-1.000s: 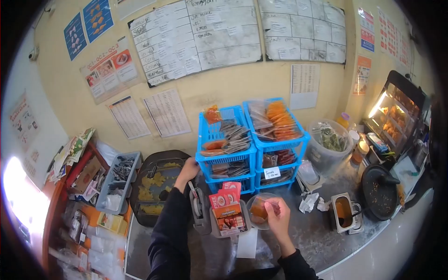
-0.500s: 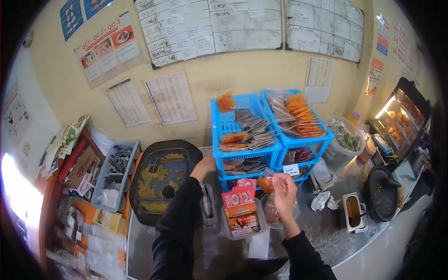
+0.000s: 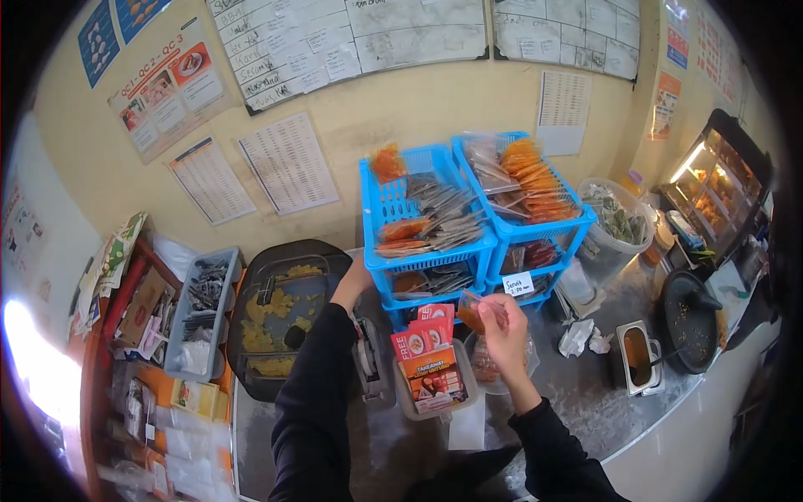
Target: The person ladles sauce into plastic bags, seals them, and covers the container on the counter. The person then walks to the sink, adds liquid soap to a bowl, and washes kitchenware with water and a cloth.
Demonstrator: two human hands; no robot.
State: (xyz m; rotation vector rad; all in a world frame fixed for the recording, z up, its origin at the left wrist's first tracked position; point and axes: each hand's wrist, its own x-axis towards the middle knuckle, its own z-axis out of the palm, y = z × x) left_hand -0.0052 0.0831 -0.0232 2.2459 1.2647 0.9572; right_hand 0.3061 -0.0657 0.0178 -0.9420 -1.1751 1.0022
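My right hand [image 3: 504, 333] is closed on a small clear plastic sachet of orange-brown sauce [image 3: 472, 315], pinched between thumb and fingers. It is above a clear plastic bag of brownish items [image 3: 487, 361], partly covered by the hand. My left hand [image 3: 354, 283] reaches to the lower left side of the blue stacking baskets [image 3: 386, 266]; its fingers are hidden behind them. Dark grey and orange sachets [image 3: 447, 222] fill the left basket. Orange packets [image 3: 535, 180] lie in the right one. Below stands a plastic tub [image 3: 462, 410] with red and orange leaflets [image 3: 432, 378].
A black tray with yellow crumbs [image 3: 288, 322] lies left, beside a grey cutlery bin [image 3: 199, 314]. At right are a tub of green packets [image 3: 617, 219], crumpled tissue [image 3: 577, 337], a metal sauce container [image 3: 640, 360] and a stone mortar [image 3: 686, 322].
The view has turned slightly, so the wall and baskets appear farther left and higher. My right hand still holds the sachet, slightly higher in view. My left hand remains at the baskets.
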